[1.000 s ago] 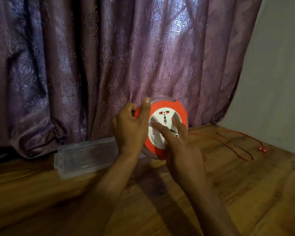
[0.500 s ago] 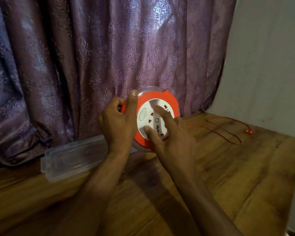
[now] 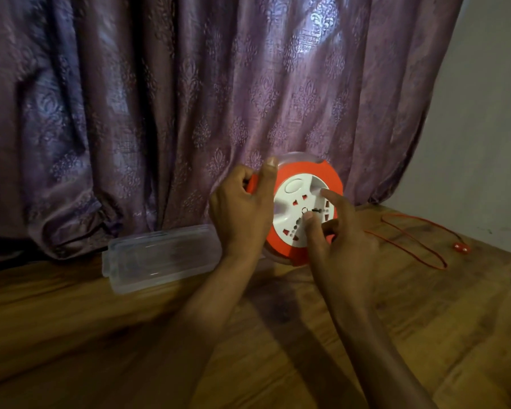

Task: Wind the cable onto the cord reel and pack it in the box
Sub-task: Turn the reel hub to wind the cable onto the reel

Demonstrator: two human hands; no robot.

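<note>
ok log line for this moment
left hand grips cord reel | right hand fingers on white dial | cable part unwound | box unused

I'm seeing through one head-worn camera, looking forward and down, sitting close over the bench [image 3: 278,349] and facing the curtain [image 3: 189,98].

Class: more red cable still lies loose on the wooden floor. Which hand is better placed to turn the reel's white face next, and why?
Right. The right hand has fingertips on the white socket face of the round orange cord reel, while the left hand grips its rim, steadying it. The thin red cable trails rightward.
</note>
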